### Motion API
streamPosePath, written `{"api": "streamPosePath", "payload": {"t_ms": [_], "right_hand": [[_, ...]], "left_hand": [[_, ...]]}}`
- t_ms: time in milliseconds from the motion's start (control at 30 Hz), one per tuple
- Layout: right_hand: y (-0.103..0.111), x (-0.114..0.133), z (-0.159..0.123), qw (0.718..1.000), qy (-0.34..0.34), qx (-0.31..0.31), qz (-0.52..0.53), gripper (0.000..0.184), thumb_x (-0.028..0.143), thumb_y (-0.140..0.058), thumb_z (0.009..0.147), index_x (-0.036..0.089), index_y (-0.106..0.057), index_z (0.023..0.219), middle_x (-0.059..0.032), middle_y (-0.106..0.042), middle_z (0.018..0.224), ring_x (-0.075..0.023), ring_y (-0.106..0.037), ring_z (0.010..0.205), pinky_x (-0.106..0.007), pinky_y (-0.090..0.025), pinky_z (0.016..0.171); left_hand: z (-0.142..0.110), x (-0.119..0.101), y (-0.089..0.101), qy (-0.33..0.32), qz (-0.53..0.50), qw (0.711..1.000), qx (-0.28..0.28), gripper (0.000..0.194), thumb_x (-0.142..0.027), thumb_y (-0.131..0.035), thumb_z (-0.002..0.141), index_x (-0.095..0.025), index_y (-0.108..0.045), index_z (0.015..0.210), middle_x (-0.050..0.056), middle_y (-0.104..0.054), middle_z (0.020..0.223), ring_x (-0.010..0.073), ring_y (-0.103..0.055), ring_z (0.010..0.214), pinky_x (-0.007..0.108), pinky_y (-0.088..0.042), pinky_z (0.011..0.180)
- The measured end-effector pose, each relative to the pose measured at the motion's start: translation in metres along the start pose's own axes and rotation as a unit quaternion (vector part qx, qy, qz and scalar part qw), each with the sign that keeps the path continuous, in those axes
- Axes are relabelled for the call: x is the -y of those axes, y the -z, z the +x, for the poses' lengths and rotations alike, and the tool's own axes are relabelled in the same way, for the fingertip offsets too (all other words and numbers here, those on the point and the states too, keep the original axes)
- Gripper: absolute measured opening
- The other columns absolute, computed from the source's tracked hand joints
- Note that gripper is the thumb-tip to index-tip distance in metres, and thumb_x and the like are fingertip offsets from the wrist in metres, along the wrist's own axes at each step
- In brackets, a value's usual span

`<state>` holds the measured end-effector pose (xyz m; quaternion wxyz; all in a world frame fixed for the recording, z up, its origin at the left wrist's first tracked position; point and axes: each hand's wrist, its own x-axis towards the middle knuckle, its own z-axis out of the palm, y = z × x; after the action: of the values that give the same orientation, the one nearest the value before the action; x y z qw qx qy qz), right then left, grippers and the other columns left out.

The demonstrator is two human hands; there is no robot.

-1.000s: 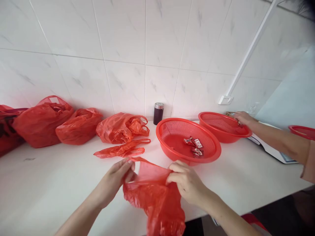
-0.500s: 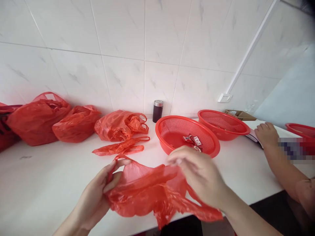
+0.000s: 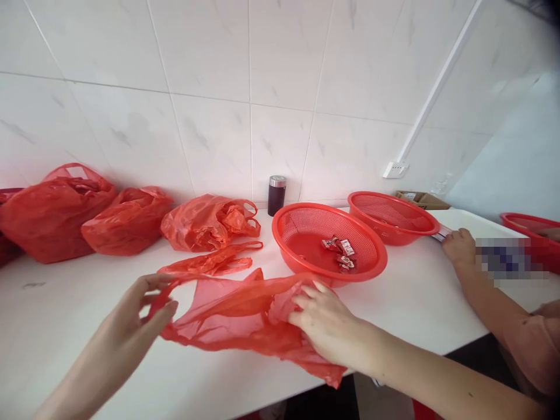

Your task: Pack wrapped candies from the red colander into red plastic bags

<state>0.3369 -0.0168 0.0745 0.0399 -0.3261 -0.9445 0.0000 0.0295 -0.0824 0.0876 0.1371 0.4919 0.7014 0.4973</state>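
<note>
A thin red plastic bag [image 3: 236, 315] is stretched out between my hands above the front of the table. My left hand [image 3: 135, 315] is closed on the bag's handle loop at its left end. At the bag's mouth, my right hand [image 3: 326, 318] reaches in with fingers stretched out and a little apart against the plastic; its thumb is hidden. Just beyond my right hand stands a red mesh basket [image 3: 286, 251] holding several small wrapped packets [image 3: 345, 248]. Another flat, crumpled red plastic bag [image 3: 219, 259] lies behind the one I hold.
Filled red bags [image 3: 56, 216] line the wall at the left. A dark thermos [image 3: 276, 198] stands by the wall. Right of it are a second red basket [image 3: 394, 230] and a cardboard box [image 3: 424, 201]. Another person's hand [image 3: 459, 248] rests by a white tray [image 3: 485, 224].
My left hand has moved left with the handle, stretching the bag wider. My right hand has gone from the bag's upper edge into its mouth. The other person's hand has shifted slightly.
</note>
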Motion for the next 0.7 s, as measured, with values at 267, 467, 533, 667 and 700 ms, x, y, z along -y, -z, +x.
{"api": "streamPosePath", "payload": {"t_ms": [267,467,533,667,700], "right_hand": [[0.004,0.024,0.014,0.997,0.027,0.069,-0.032,0.028,0.008,-0.066,0.071,0.021,-0.075,0.094,-0.0143,-0.061,0.126,-0.0402,-0.046,0.125,-0.062,-0.025,0.105],[0.006,0.000,-0.010,0.973,0.092,0.210,-0.005,0.013,0.008,-0.066,0.072,0.014,-0.075,0.078,-0.0110,-0.072,0.094,-0.0299,-0.061,0.108,-0.040,-0.038,0.105],[0.016,-0.014,-0.013,0.975,0.097,0.192,0.048,0.021,0.001,-0.060,0.071,0.014,-0.074,0.079,-0.0073,-0.073,0.084,-0.0231,-0.066,0.093,-0.035,-0.044,0.097],[0.046,-0.066,-0.003,0.966,0.045,0.007,0.256,0.031,0.009,-0.047,0.087,0.022,-0.071,0.103,-0.0020,-0.071,0.107,-0.0139,-0.064,0.101,-0.026,-0.047,0.092],[0.053,-0.085,0.003,0.959,0.001,-0.039,0.280,0.028,0.015,-0.047,0.090,0.023,-0.069,0.107,-0.0017,-0.070,0.108,-0.0134,-0.064,0.101,-0.026,-0.048,0.091]], "left_hand": [[-0.044,-0.016,-0.080,-0.441,0.308,0.842,0.041,0.021,-0.027,-0.059,0.079,-0.037,-0.072,0.091,0.003,-0.043,0.147,0.0423,-0.035,0.134,0.071,-0.026,0.103],[0.026,0.052,-0.049,-0.221,0.473,0.837,0.167,0.050,0.000,-0.034,0.079,-0.019,-0.076,0.097,0.014,-0.047,0.145,0.0360,-0.060,0.111,0.046,-0.053,0.077],[0.030,0.058,-0.034,-0.230,0.419,0.845,0.240,0.061,0.002,-0.032,0.075,-0.027,-0.072,0.110,0.008,-0.045,0.147,0.0321,-0.059,0.114,0.041,-0.054,0.078],[0.005,0.055,-0.027,-0.235,0.264,0.876,0.328,0.067,-0.007,-0.041,0.070,-0.041,-0.062,0.123,-0.005,-0.038,0.153,0.0200,-0.061,0.114,0.025,-0.053,0.084],[-0.003,0.054,-0.029,-0.225,0.231,0.891,0.320,0.064,-0.010,-0.043,0.070,-0.042,-0.062,0.122,-0.006,-0.042,0.150,0.0184,-0.064,0.109,0.022,-0.054,0.082]]}}
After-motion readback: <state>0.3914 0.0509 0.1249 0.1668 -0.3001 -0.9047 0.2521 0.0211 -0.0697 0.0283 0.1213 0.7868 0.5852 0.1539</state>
